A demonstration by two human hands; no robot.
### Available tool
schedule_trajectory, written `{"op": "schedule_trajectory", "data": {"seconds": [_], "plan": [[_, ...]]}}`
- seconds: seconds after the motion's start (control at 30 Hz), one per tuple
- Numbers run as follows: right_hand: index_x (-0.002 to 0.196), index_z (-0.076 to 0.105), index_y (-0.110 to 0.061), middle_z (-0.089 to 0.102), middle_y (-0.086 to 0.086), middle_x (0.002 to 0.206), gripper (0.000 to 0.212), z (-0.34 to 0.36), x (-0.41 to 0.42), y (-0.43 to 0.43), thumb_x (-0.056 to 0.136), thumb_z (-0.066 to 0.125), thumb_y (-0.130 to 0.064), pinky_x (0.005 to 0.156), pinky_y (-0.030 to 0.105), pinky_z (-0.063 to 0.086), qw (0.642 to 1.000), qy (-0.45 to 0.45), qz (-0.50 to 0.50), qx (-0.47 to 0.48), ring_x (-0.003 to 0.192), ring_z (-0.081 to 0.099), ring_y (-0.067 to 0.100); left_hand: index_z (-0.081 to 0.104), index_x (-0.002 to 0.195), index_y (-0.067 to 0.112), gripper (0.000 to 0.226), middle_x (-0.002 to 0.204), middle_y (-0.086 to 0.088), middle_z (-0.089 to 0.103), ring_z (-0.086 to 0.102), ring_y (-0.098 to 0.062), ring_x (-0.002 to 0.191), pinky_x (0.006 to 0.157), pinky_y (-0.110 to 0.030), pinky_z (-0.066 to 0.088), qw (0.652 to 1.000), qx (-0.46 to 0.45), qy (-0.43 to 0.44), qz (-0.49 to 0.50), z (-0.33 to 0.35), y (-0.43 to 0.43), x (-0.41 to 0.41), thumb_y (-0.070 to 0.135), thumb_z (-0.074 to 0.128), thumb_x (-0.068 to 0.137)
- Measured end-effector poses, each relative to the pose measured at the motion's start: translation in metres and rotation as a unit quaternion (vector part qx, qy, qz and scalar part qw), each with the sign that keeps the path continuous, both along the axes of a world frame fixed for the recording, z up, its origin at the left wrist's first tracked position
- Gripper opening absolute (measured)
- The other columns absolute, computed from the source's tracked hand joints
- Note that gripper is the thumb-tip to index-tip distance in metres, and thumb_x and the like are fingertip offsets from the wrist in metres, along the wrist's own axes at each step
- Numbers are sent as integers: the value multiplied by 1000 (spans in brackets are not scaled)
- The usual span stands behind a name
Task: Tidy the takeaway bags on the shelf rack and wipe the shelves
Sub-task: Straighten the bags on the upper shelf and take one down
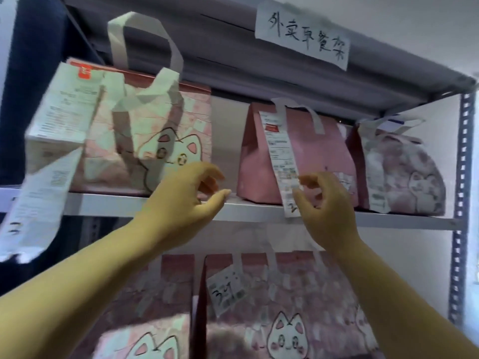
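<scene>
Nearest, two bare forearms reach up and forward from the bottom corners. The left hand (181, 203) is raised before the middle shelf (103, 203), fingers loosely curled and apart, its grip spread around nothing, the thumb tip at the shelf's front edge. The right hand (329, 203) is lifted beside it with fingers curled. Its thumb and forefinger are at the lower end of a long receipt (281, 156), but I cannot tell whether that grip pinches the paper or only brushes it.

Below the hands, on a lower level, stand two pink cat-print bags (285, 320), one bearing a small tilted ticket (225, 288) with handwritten digits.

Behind the hands, three takeaway bags sit on the middle shelf. At the left is a large cat-face bag (155, 141), blurred and tilted, with tall white handles and a wide slip (59, 112) on its front. A second strip (33, 203) dangles past the shelf edge. In the middle stands a plain pink bag (324, 151), folded at the top, apart from the cat-face bag. The long receipt hangs from its handle down over the shelf edge. Just beside it on the right is a pale patterned bag (404, 172) with its own slip.

Farther up, the grey top shelf (259, 68) carries a paper sign (305, 35) with handwritten characters. A perforated post (461, 203) runs down the right side against a pale wall.
</scene>
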State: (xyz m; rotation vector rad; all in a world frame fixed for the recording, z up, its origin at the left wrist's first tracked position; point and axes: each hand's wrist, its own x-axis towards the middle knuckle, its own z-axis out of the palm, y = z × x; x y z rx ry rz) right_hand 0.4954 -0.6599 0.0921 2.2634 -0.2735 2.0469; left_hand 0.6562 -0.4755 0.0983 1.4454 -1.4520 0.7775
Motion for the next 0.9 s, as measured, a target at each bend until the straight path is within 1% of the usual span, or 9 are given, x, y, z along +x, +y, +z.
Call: {"op": "schedule_trajectory", "data": {"seconds": [0.1,0.23,0.33,0.4,0.53,0.63,0.7,0.8,0.9], "plan": [[103,62,1,62,13,98,27,5,-24,-37,77,68,-3,79,37,47,999,-6,-42,12,92,57,30,60,107,20,28,93,8,58,56,-4,82,71,-21,49,1000,-5,-11,7,0,-38,-20,35,60,83],[120,53,-3,53,18,115,44,8,-48,-83,80,67,-15,91,38,37,990,8,-112,81,109,48,36,51,126,17,48,112,3,50,50,-7,90,75,-19,40,999,-18,14,30,-1,-83,-38,36,64,83],[128,43,-7,42,18,125,59,12,-56,-110,80,68,-31,96,44,32,977,49,-134,156,117,37,37,38,137,17,63,131,-4,42,47,-17,112,93,-32,43,996,-2,60,61,-3,-108,-44,38,63,84],[130,38,-8,38,18,127,65,14,-57,-121,78,67,-37,96,45,31,973,66,-127,181,118,33,36,32,140,17,69,136,-5,38,41,-21,123,100,-41,41,993,1,89,83,-3,-118,-46,41,63,83],[143,21,-9,33,20,136,82,12,-54,-132,81,63,-43,101,48,30,967,98,-91,218,126,30,36,40,133,22,59,129,-1,50,49,-21,116,95,-40,43,989,1,109,96,0,-125,-50,43,63,82],[135,31,-7,45,18,126,75,12,-53,-133,79,63,-44,97,47,39,969,103,-45,220,116,42,36,48,121,23,46,120,5,56,56,-18,104,86,-35,45,987,8,135,87,5,-123,-52,42,64,82],[133,34,-6,46,16,123,71,12,-51,-131,79,65,-41,97,46,39,973,93,-30,210,114,44,34,54,110,25,34,110,8,59,56,-14,99,79,-31,43,988,11,125,90,7,-122,-50,41,64,82],[129,38,-6,46,14,120,67,11,-48,-128,79,67,-38,94,42,39,978,84,-27,191,110,44,32,55,108,25,35,109,5,59,54,-15,99,83,-36,46,986,13,122,116,7,-118,-48,45,63,80],[128,40,-7,46,13,120,66,11,-46,-128,78,68,-39,95,44,39,977,90,-18,195,111,43,31,55,105,26,33,109,4,58,56,-14,97,85,-37,48,983,11,134,122,7,-114,-45,45,65,79]]}}
